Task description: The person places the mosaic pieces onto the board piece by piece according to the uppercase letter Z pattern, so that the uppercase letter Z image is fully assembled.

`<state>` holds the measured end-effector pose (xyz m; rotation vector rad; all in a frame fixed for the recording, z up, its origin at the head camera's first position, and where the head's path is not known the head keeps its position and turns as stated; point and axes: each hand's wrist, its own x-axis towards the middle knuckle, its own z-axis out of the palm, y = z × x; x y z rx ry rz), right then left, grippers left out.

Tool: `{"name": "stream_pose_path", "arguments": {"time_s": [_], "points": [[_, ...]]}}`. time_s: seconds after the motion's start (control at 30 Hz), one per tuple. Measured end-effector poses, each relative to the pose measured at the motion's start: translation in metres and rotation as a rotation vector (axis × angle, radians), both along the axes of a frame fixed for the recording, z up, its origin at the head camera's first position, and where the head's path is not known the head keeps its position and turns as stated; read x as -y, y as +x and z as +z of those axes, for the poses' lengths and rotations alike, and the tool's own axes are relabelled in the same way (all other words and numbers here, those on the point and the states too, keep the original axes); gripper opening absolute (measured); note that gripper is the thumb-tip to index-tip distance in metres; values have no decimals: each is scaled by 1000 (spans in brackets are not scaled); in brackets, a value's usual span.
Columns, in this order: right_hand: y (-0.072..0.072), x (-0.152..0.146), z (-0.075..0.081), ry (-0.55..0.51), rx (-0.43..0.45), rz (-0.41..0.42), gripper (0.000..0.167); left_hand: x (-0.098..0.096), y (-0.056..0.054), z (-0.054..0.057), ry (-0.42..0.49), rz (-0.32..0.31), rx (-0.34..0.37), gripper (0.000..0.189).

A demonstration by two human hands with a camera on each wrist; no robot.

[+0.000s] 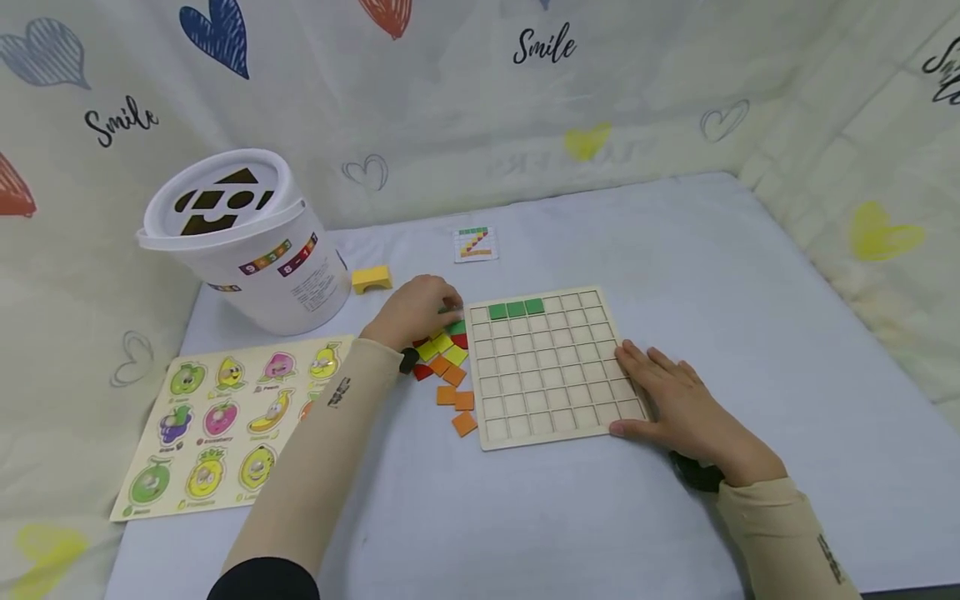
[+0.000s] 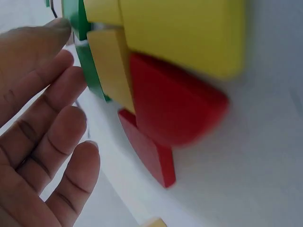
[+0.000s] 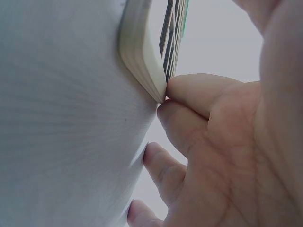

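My left hand [image 1: 417,312] reaches over a pile of coloured tiles beside the board's left edge. In the left wrist view its thumb overlaps a green tile [image 2: 76,19], and the other fingers are loosely extended below. Yellow tiles [image 2: 182,33] and a red piece [image 2: 173,104] lie close by. A pale wooden grid board [image 1: 547,371] has three green tiles [image 1: 516,310] side by side in its top row. My right hand [image 1: 671,408] rests along the board's right edge, thumb near the lower right corner; its fingertips touch the edge in the right wrist view.
Several orange tiles [image 1: 454,375] lie left of the board. Behind stands a small pattern card [image 1: 476,244]. A yellow arch block [image 1: 371,279] sits beside a white lidded bucket [image 1: 300,287]. A fruit picture board [image 1: 202,392] lies at left, partly under the left sleeve.
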<state>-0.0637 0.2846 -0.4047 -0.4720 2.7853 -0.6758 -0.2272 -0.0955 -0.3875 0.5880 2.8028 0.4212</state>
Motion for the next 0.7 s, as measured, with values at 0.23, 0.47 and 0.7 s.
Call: {"name": "stream_pose_path", "arguments": {"time_s": [0.23, 0.47, 0.7], "points": [[-1, -1, 0, -1, 4, -2, 111, 10, 8, 9, -5, 28, 70, 32], [0, -2, 1, -3, 6, -9, 111, 17, 7, 11, -24, 83, 83, 35], [0, -1, 1, -5, 1, 0, 110, 19, 10, 10, -73, 119, 27, 40]]}}
